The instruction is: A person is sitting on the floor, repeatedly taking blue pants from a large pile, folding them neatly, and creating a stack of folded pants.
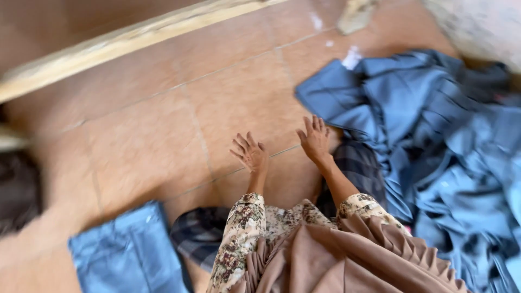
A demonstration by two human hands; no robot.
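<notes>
At frame centre, left hand (251, 153) and right hand (315, 139) are hovering open-fingered, grasping nothing, over the tiled floor (146, 141) beside heaped blue cloth (434, 141).

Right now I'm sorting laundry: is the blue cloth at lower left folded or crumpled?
Folded: the blue cloth lies flat as a neat rectangle with straight edges on the tile floor, unlike the rumpled blue pile.

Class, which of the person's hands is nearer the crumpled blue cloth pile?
Right. The right hand hovers at the crumpled blue cloth pile's edge; the left hand is farther away, over bare tiles.
</notes>
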